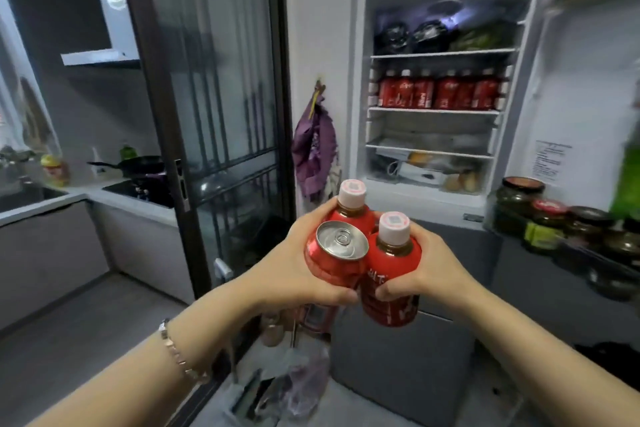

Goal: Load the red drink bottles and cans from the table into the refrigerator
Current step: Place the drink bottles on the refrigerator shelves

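Observation:
I hold a cluster of red drinks in front of me, pressed together between both hands. My left hand (294, 263) wraps a red can (337, 260) with a silver pull-tab top and a red bottle (349, 206) with a white cap behind it. My right hand (429, 270) grips a second white-capped red bottle (391, 291). Ahead stands the open refrigerator (360, 80). A row of several red bottles (438, 92) fills its second shelf. The shelf (433, 130) below that row looks bare.
The fridge door (568, 97) hangs open at right, its rack holding dark jars (554, 218). A glass sliding door (214, 107) stands at left, with a kitchen counter and pan beyond. A purple bag (313, 149) hangs on the wall. Bags lie on the floor below.

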A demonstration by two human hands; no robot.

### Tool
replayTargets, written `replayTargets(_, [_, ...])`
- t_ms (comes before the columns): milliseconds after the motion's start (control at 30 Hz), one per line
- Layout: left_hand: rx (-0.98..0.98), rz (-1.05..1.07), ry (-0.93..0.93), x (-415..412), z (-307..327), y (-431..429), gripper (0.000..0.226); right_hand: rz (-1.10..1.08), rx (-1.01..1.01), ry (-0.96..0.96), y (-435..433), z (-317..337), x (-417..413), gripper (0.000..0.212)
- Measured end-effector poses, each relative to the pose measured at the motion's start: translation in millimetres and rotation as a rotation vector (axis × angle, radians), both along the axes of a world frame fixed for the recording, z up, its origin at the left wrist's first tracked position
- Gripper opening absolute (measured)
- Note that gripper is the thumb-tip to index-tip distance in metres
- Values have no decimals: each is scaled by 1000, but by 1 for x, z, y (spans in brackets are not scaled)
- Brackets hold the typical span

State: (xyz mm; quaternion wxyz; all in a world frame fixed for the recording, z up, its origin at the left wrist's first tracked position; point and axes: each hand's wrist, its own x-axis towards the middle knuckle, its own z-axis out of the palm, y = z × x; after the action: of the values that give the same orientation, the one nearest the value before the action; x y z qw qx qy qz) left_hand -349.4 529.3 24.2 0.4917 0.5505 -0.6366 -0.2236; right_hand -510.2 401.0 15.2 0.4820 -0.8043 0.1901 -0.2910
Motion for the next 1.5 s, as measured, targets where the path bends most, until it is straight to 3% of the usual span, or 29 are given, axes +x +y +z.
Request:
replayTargets(333, [-40, -185, 80, 34, 15, -239, 98, -262, -68, -120, -195, 24, 12, 64])
replayTargets(433, [-44, -210, 88, 47, 28, -309, 109, -292, -67, -113, -260, 39, 22, 66])
replayTargets(600, [-54, -263, 93, 81, 55, -437, 100, -342, -58, -134, -377, 67, 57, 66])
replayTargets(800, [-59, -321, 72, 123, 75, -545, 108, -426, -89, -188, -472, 81, 93, 73])
replayTargets(1033, [-93, -470, 102, 159, 111, -680, 105, -589, -79, -296, -580, 115, 131, 66])
replayTargets(1100, [-108, -500, 110, 166, 124, -715, 99, -619, -88, -302, -610, 128, 138, 70])
replayTargets(1200, [-129, -521, 89, 173, 139, -761, 69, -670, -99, -305, -649, 142, 147, 65])
replayTargets(1400, [8, -412, 243, 181, 131, -826, 49, -732, -55, -234, -704, 147, 161, 60])
replayTargets(1500, [-8, -387, 274, 172, 128, -843, 50, -751, -72, -194, -720, 147, 153, 62])
